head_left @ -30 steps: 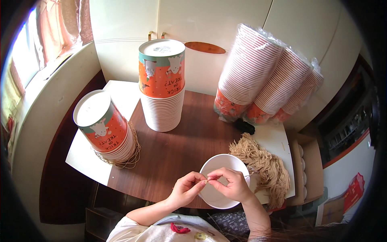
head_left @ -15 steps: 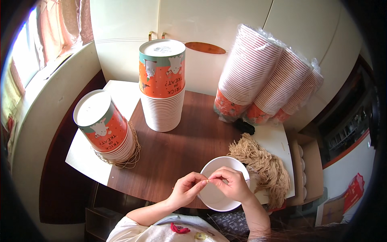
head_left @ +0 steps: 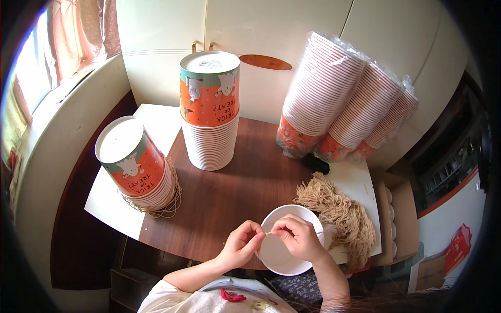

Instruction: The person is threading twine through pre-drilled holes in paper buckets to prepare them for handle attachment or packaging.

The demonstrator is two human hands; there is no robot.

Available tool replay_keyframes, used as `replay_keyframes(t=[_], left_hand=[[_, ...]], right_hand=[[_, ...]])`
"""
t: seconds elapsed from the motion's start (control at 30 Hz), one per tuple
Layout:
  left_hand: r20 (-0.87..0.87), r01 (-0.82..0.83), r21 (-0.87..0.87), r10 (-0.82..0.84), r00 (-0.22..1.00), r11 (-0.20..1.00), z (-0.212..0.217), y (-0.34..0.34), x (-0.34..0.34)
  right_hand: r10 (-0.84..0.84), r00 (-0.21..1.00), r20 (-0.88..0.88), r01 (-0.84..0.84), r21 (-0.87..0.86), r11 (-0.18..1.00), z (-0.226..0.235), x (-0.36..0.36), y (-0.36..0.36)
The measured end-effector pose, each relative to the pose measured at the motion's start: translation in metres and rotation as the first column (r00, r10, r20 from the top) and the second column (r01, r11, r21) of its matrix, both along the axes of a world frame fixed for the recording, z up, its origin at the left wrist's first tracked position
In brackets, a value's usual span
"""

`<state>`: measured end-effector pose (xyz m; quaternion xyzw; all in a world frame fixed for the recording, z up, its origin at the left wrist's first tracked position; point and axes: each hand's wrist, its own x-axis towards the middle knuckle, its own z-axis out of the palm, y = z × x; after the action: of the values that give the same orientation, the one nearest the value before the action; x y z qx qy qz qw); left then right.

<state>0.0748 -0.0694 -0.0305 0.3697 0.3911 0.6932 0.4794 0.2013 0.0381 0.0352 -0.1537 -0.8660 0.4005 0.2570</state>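
Observation:
A white paper bucket (head_left: 282, 259) stands at the table's front edge with its round opening facing me. Over its near left rim, my left hand (head_left: 240, 245) pinches a short end of thin tan cord (head_left: 268, 233) between thumb and fingertips. My right hand (head_left: 298, 238) is closed on the same cord, a small gap from the left fingertips, with its fingers across the bucket's opening. How the cord runs past the right fingers is hidden. Just right of the bucket lies a loose bundle of tan cords (head_left: 344, 214).
A tall stack of upside-down orange buckets (head_left: 210, 104) stands at the back, and a shorter stack (head_left: 136, 167) at left has cord loops round its base. Plastic-wrapped bucket stacks (head_left: 334, 88) lean at the back right. An open cardboard box (head_left: 404, 224) sits beyond the table's right edge.
My fingertips have drawn slightly apart, so a bit more cord shows between them. The bucket has shifted a little; the stacks stay where they were.

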Motion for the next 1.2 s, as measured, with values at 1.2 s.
replay_keyframes(t=[1.2], left_hand=[[-0.036, -0.131, 0.008, 0.131, 0.991, 0.991, -0.0010, -0.0004, 0.0082]], right_hand=[[-0.027, 0.997, -0.066, 0.017, -0.144, 0.989, -0.0069, 0.0001, -0.0064]])
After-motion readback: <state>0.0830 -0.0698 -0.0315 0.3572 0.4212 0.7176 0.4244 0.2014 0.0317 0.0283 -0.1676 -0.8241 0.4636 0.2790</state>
